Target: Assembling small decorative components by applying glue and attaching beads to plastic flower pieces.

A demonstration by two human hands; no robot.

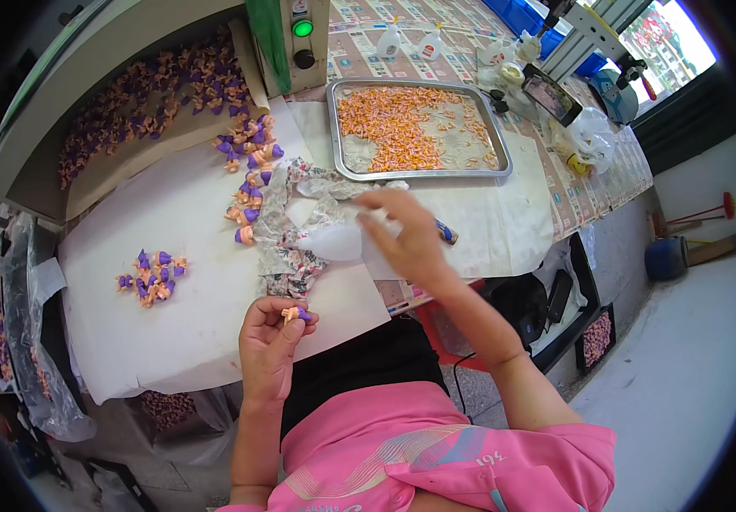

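Observation:
Between the thumb and fingers of my left hand (270,346) is a small peach and purple plastic figurine (296,314), held over the near edge of the paper-covered table. My right hand (404,237) is raised just right of a white squeeze bottle (334,242), thumb and fingers apart and slightly blurred, with nothing visible in them. The bottle lies on its side on a crumpled patterned cloth (304,271). Left of the cloth runs a row of similar figurines (248,198), and a loose cluster of figurines (154,277) sits farther left.
Beyond my right hand stands a metal tray (423,174) of small orange and pink pieces. A machine with a green-lit button (302,29) holds many figurines on its belt (120,158). Small bottles (388,41) stand at the back; a phone (552,96) is mounted at right.

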